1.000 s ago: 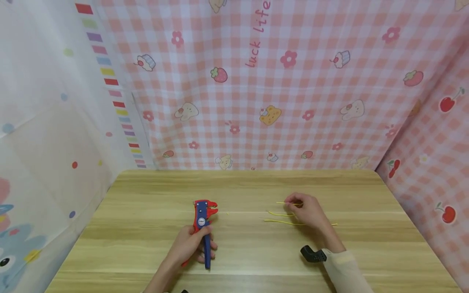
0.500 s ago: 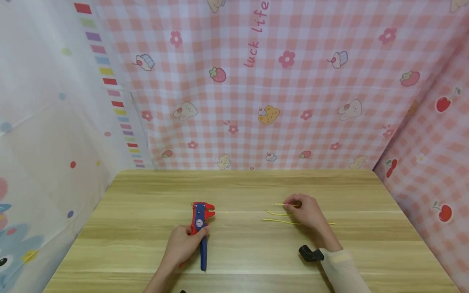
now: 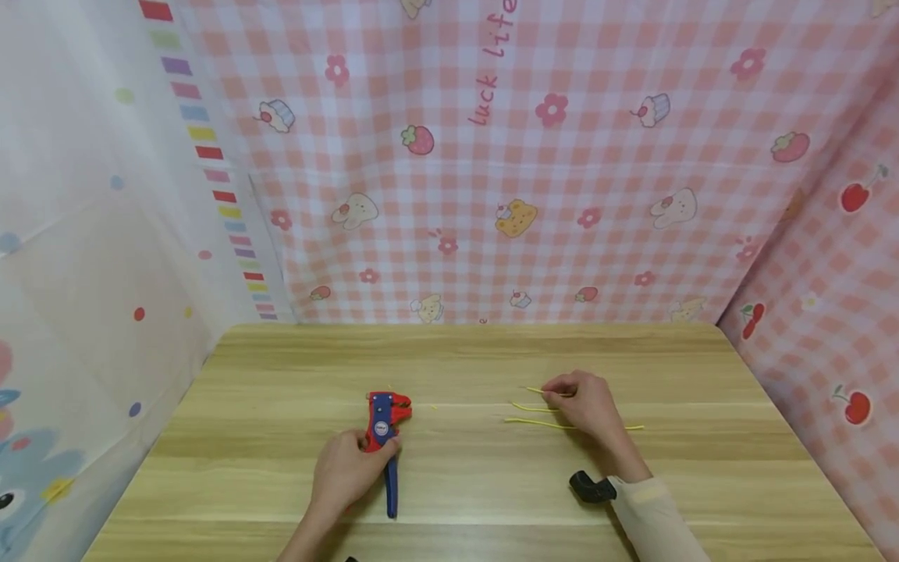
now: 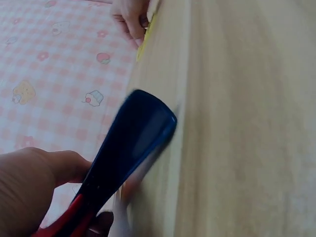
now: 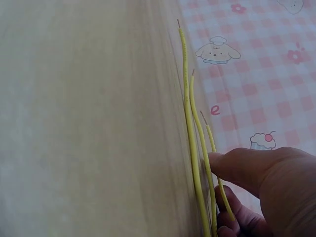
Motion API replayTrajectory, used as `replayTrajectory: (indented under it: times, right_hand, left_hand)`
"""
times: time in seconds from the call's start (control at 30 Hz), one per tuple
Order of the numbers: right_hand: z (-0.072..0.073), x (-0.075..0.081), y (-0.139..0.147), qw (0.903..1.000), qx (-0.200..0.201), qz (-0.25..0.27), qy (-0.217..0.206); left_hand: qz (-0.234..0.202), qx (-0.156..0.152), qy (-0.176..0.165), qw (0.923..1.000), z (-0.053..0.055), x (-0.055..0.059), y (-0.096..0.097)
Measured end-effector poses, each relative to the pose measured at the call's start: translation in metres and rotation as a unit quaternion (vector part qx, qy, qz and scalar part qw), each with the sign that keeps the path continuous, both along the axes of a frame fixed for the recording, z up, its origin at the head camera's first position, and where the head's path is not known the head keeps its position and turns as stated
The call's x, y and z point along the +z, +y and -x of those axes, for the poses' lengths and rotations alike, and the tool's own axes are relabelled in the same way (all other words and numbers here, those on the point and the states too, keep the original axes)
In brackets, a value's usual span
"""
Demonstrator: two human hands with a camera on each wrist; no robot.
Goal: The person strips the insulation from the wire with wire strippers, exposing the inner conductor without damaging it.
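My left hand [image 3: 347,468] grips a wire stripper [image 3: 382,414] with a red and blue body, its nose pointing right. The blue handle [image 4: 133,133] stretches out beyond the fingers in the left wrist view. On the right, my right hand [image 3: 583,398] pinches a short yellow wire [image 3: 534,389] between thumb and fingers. Beside it, a second yellow wire [image 5: 197,118] and a longer third yellow wire [image 5: 186,89] lie roughly parallel on the table. All three end in a thin strip of bare metal in the right wrist view.
The wooden table [image 3: 463,476] runs back to a pink checked cloth [image 3: 449,179]. A tiny yellow scrap [image 3: 433,407] lies right of the stripper, and another small scrap [image 3: 390,385] lies just behind it. A black wrist-camera mount [image 3: 592,488] sits at my right sleeve.
My left hand has drawn the stripper slightly left and nearer, and its fingers under the handle no longer show. The small scrap behind the stripper has come into sight. My right hand stays nearly still.
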State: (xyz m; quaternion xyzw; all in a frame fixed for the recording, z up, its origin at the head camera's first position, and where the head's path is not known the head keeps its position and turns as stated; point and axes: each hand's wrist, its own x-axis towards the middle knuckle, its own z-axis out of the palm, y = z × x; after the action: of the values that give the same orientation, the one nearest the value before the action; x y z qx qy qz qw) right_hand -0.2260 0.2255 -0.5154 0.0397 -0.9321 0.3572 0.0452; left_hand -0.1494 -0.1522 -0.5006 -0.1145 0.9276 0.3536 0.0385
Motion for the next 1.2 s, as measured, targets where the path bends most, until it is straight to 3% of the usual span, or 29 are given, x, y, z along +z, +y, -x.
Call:
replayTrajectory:
  times: [0.37, 0.6, 0.87, 1.2]
  right_hand:
    - [-0.002, 0.001, 0.003, 0.9999, 0.007, 0.004, 0.008]
    - [-0.003, 0.0, 0.001, 0.9996, 0.02, -0.001, 0.018]
    - [-0.003, 0.005, 0.002, 0.9981, 0.049, -0.015, 0.033]
    - [-0.015, 0.025, 0.015, 0.9967, 0.071, -0.028, 0.029]
  left_hand:
    - [0.088, -0.004, 0.034, 0.9955, -0.006, 0.004, 0.004]
    - [0.121, -0.013, 0.044, 0.9916, -0.009, 0.007, 0.002]
    - [0.099, -0.02, 0.009, 0.9949, -0.006, 0.008, -0.006]
    - [0.051, -0.049, 0.042, 0.9966, 0.001, 0.023, -0.026]
